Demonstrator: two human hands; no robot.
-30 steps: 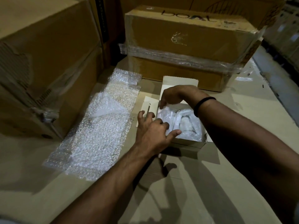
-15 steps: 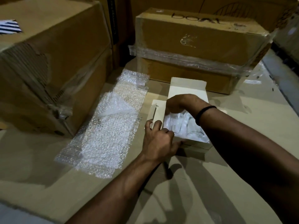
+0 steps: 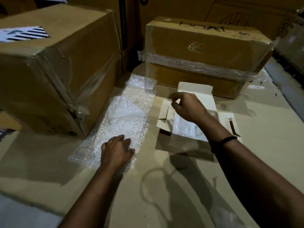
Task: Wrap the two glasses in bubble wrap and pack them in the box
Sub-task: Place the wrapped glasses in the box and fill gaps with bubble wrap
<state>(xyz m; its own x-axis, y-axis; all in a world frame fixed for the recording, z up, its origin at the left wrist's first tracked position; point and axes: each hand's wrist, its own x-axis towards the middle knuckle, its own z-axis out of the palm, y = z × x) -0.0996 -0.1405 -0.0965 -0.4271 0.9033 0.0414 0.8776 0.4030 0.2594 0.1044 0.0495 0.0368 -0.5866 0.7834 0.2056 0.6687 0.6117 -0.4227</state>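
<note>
Left hand (image 3: 116,150): palm down on the near end of the bubble wrap, fingers spread flat, gripping nothing.
Right hand (image 3: 187,107): above the open box, fingers loosely curled; thumb and forefinger sit close together at the left flap, and I cannot tell whether they pinch it.
Bubble wrap (image 3: 126,116): a long clear sheet lying flat on the cardboard surface, just left of the box.
Box (image 3: 166,140): small, white inside, flaps folded out.
Wrapped glasses (image 3: 185,127): a pale bundle in bubble wrap inside the box, partly hidden by the right wrist.
Wristband (image 3: 225,140): dark, on the right wrist.
Big cartons (image 3: 54,76): brown, behind and to the left.
</note>
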